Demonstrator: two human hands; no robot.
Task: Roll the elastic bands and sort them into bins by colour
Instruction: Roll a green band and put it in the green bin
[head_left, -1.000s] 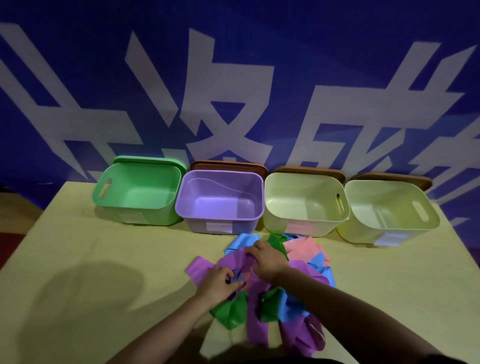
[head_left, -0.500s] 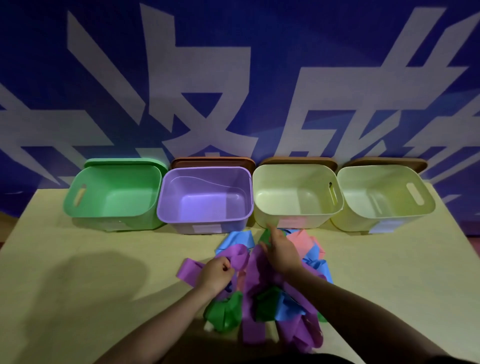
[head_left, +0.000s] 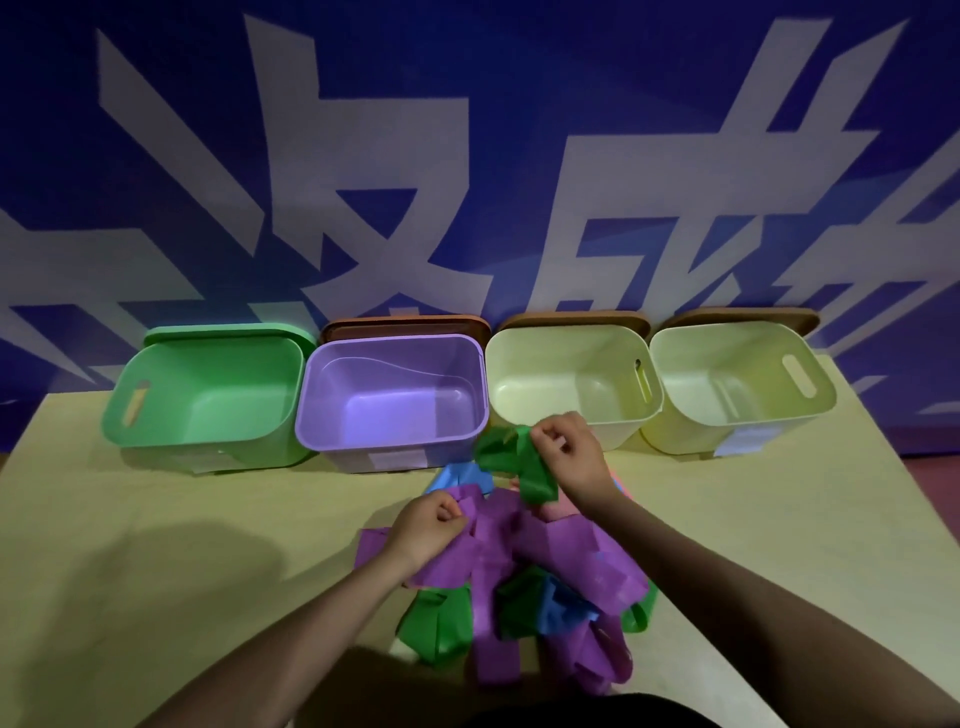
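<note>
Green, limp and light, the band (head_left: 511, 460) you pinched in your right hand (head_left: 569, 454) drooped near the tabletop's far edge, best gripped by one end, while your left hand (head_left: 428, 525) clutched a purple band (head_left: 519, 551).

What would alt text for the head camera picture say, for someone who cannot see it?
A person's right hand lifts a green band from a tangled pile of bands, while the left hand grips a purple band. Behind stand a green bin, a purple bin and two cream bins, all empty.
</note>
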